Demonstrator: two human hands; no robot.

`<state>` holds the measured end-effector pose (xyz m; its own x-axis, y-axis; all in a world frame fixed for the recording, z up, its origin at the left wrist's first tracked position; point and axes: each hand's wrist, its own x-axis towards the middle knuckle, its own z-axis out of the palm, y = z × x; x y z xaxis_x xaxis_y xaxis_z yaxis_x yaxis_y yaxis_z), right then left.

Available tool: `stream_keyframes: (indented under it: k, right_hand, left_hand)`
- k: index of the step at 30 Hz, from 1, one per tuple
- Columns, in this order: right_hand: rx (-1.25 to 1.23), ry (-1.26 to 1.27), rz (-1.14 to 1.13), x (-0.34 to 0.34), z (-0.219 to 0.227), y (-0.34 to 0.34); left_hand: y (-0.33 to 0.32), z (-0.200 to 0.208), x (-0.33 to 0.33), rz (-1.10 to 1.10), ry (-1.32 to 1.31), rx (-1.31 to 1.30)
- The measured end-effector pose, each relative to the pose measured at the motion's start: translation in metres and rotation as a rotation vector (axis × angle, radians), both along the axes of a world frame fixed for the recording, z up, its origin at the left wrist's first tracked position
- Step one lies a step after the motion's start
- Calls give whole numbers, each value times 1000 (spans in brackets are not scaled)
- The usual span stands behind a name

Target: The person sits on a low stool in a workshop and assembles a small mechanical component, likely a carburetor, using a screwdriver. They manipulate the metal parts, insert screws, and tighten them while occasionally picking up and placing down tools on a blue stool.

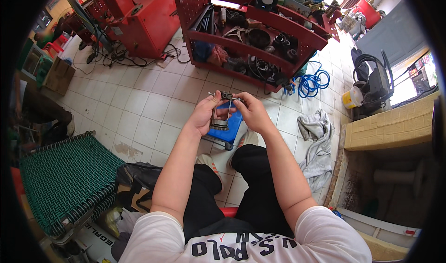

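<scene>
Around us spreads the pale tiled floor (pixel 151 107), with a red tool cart (pixel 297 31) standing beyond our hands. A blue stool (pixel 235 124) sits between us and the cart, just beyond our shoes. Above the stool, our left hand (pixel 203 115) and right hand (pixel 253 113) share a metal frame (pixel 226 96), held up clear in the air: a crossbar, two slim rods and a round piece at the bottom. Our left fingers are curled round its left side, thumb at the crossbar; our right fingers are nearly closed, pinching the crossbar's right end. We judge the step in hand to be adjusting or checking that end; the next move calls for a steady left hold and small right-finger motions.
</scene>
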<state>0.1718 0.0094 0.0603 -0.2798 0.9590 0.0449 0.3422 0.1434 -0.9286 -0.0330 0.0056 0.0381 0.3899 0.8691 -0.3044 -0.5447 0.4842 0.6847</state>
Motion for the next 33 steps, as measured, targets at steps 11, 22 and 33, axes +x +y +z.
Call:
stream_keyframes:
  k: [11,22,33]
  right_hand:
    - [32,-129,-30,0,12,-2]
    - [54,-136,-35,-1,19,-5]
    - [101,-127,-29,-2,22,-6]
  left_hand:
    - [-2,4,1,1,31,11]
    - [-3,6,1,-3,17,-1]
    - [-1,7,0,-55,-48,-83]
